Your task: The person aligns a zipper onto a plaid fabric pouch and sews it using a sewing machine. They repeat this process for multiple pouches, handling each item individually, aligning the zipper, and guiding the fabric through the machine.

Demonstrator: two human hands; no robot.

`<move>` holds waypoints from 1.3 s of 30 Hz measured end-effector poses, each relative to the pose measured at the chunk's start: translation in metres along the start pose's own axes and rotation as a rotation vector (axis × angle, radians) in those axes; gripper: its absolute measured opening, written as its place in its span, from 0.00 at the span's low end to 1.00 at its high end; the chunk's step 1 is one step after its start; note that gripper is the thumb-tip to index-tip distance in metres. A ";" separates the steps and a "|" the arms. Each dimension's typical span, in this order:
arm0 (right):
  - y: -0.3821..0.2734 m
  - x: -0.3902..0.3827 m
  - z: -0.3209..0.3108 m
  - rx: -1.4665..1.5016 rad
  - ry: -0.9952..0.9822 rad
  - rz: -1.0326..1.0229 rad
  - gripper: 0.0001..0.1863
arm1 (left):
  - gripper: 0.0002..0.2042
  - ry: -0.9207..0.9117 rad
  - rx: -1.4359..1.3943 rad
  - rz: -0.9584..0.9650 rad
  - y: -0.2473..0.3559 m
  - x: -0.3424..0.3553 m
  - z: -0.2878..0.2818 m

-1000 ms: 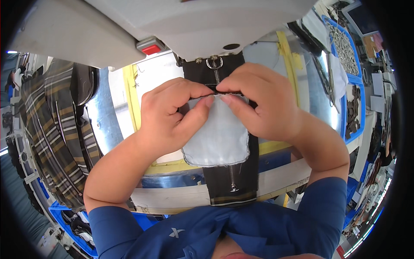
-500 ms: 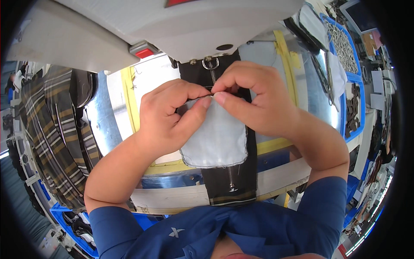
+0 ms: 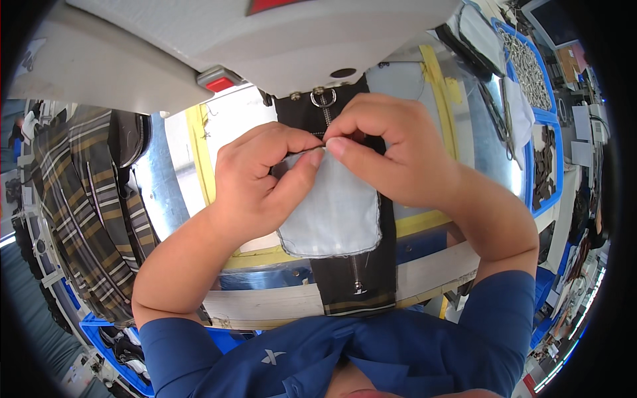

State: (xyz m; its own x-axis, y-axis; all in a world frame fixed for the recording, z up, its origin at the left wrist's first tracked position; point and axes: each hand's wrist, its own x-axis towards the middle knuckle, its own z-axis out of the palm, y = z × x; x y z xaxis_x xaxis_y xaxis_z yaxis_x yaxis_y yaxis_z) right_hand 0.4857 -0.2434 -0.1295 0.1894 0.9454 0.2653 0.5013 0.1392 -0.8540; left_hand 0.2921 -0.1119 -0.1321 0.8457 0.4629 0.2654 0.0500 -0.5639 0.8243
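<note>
A light grey fabric pocket piece [image 3: 330, 212] with rounded lower corners and dark stitched edges lies over a black zippered fabric strip [image 3: 325, 278]. My left hand [image 3: 265, 174] pinches the piece's upper edge between thumb and forefinger. Right beside it, my right hand [image 3: 391, 149] pinches the same edge, so the fingertips of both nearly touch. A metal D-ring [image 3: 323, 99] sits on the strip just beyond my fingers, with zipper teeth running below it. The strip's zipper pull [image 3: 359, 287] shows near the table's front edge.
A large grey sewing machine body [image 3: 265, 46] with a red switch [image 3: 219, 82] overhangs the work. Plaid fabric pieces [image 3: 93, 205] with zippers hang at the left. Blue bins at the right hold metal hardware [image 3: 527, 69] and dark small parts [image 3: 544, 162]. Yellow tape [image 3: 199, 142] marks the table.
Both hands keep their pinch on the pocket piece's upper edge, with hardly any movement. The whole view has shifted very slightly.
</note>
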 end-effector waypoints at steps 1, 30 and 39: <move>0.001 0.000 0.000 -0.001 0.002 -0.003 0.04 | 0.04 0.000 0.000 0.002 -0.001 0.000 0.000; 0.040 0.052 -0.017 -0.442 -0.038 0.121 0.13 | 0.23 -0.203 0.463 -0.559 -0.034 0.053 -0.011; 0.049 0.070 -0.023 -0.546 -0.147 0.162 0.16 | 0.12 0.017 0.420 -0.122 -0.054 0.056 -0.008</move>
State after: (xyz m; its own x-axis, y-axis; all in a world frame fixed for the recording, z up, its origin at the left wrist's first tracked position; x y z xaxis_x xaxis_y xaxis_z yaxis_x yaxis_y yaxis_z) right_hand 0.5430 -0.1776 -0.1427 0.2009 0.9782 0.0526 0.8451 -0.1459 -0.5143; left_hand 0.3322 -0.0504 -0.1575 0.8116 0.5527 0.1893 0.3639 -0.7318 0.5762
